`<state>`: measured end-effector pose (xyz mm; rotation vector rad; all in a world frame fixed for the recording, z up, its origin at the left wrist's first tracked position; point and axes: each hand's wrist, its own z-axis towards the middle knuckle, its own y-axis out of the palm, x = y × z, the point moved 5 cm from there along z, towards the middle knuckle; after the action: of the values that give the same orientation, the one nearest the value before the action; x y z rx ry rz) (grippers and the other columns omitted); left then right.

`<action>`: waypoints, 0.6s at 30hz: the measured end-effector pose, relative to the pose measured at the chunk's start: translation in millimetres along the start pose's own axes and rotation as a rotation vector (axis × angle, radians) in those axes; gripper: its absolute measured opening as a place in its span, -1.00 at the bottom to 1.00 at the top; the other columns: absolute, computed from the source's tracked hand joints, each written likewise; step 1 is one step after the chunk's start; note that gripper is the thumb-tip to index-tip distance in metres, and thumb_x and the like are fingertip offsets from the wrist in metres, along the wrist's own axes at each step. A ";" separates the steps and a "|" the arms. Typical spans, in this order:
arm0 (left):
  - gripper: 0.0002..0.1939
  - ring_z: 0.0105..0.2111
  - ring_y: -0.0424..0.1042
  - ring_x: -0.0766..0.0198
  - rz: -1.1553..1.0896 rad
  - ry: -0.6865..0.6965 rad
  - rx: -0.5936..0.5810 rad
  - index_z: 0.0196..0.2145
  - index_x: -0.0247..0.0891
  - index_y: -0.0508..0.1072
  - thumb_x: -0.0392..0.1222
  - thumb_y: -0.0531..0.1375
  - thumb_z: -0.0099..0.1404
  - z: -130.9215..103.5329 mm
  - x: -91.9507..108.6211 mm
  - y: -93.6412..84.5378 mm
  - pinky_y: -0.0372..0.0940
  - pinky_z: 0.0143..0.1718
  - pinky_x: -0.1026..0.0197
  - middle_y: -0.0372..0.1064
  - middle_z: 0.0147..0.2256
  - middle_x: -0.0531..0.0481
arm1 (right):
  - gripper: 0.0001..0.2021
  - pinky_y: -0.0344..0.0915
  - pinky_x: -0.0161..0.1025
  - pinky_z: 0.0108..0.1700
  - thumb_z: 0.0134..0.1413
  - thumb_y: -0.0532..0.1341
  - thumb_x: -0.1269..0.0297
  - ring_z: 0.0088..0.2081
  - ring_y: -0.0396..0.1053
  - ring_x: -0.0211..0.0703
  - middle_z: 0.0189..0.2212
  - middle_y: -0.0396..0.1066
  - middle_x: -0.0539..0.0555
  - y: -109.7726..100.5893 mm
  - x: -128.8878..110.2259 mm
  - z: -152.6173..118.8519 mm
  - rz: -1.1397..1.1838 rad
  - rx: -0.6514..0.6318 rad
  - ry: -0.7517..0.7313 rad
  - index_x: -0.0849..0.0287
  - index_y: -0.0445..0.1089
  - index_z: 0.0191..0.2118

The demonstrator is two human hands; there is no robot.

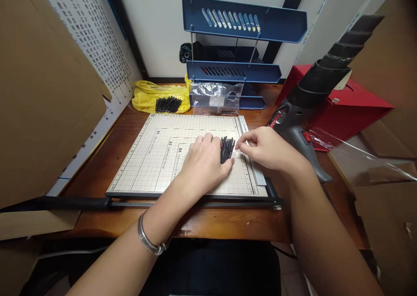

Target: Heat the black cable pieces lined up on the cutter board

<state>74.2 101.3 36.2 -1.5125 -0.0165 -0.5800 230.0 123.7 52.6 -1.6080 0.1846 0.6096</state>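
Note:
A bundle of thin black sticks [227,150] lies on the cream paper trimmer board [137,170], which has printed grid lines and size marks. My left hand [206,157] curls around the bundle's left side, its thumb at the near end; a metal bangle circles that wrist. Just right of the sticks, my right hand [260,146] has thumb and forefinger pinched together. A small whitish patch shows by those fingertips, too small to name. The trimmer's blade arm [195,204] runs along the board's near edge, with its black handle at the left.
Behind the board, more black sticks [167,104] lie on a yellow plastic bag [143,94], beside a clear bag [215,99]. A blue tiered rack [234,72] stands at the back. A heat gun-like tool [298,113] and red box [355,109] are right; cardboard [42,91] rises left.

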 end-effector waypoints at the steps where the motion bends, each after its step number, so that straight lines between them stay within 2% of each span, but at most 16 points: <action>1: -0.67 0.01 0.34 -0.11 0.004 0.014 -0.012 -0.07 -0.37 0.45 -0.03 0.23 0.39 0.9 0.5 -0.8 0.30 0.05 -0.10 0.39 -0.05 -0.27 | -0.73 0.03 -0.28 -0.34 0.09 0.14 0.26 -0.47 0.13 -0.32 -0.57 0.29 -0.01 -2.0 2.9 0.4 -0.018 0.042 0.019 0.15 0.61 -0.32; 3: -0.76 -0.01 0.36 -0.07 0.005 0.046 -0.038 -0.08 -0.35 0.47 -0.14 0.19 0.40 2.8 -1.1 -3.1 0.30 0.03 -0.07 0.41 -0.06 -0.24 | -0.74 0.02 -0.27 -0.33 0.11 0.15 0.22 -0.46 0.13 -0.31 -0.54 0.29 -0.01 -4.0 8.3 0.9 -0.040 0.091 0.048 0.14 0.60 -0.29; 6: -0.80 -0.02 0.38 -0.02 -0.010 0.128 -0.068 -0.06 -0.31 0.49 -0.21 0.16 0.41 5.0 -8.0 -8.1 0.29 0.03 -0.03 0.44 -0.06 -0.19 | -0.76 0.00 -0.28 -0.34 0.11 0.19 0.19 -0.46 0.13 -0.31 -0.53 0.28 -0.02 -4.5 12.6 1.2 -0.032 0.110 0.046 0.12 0.58 -0.22; 10: -0.79 -0.01 0.40 0.03 -0.075 0.248 -0.117 -0.04 -0.23 0.52 -0.21 0.17 0.41 5.0 -18.5 -14.4 0.26 0.03 0.04 0.47 -0.06 -0.11 | -0.73 0.00 -0.28 -0.35 0.15 0.18 0.18 -0.49 0.11 -0.33 -0.56 0.27 -0.04 -4.6 10.7 1.0 -0.018 0.062 -0.022 0.06 0.59 -0.13; 14: -0.81 -0.13 0.44 0.10 -0.132 0.269 -0.145 -0.10 -0.19 0.58 -0.15 0.19 0.41 7.3 -22.3 -17.1 0.27 -0.09 0.11 0.50 -0.15 -0.06 | -0.72 0.05 -0.28 -0.31 0.13 0.16 0.26 -0.46 0.17 -0.32 -0.53 0.35 0.00 -3.6 7.3 0.0 -0.022 -0.025 -0.082 0.10 0.64 -0.22; 18: -0.84 -0.27 0.46 0.16 -0.125 0.262 -0.146 -0.18 -0.20 0.61 -0.17 0.23 0.38 15.8 -20.2 -16.0 0.26 -0.22 0.14 0.54 -0.23 -0.06 | -0.75 0.06 -0.27 -0.31 0.09 0.18 0.27 -0.48 0.15 -0.32 -0.57 0.31 0.00 -2.3 8.4 -0.5 -0.032 -0.053 -0.049 0.12 0.64 -0.31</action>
<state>56.2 123.9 45.1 -1.5734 0.1369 -0.8931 238.3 125.5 50.5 -1.6421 0.1067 0.6333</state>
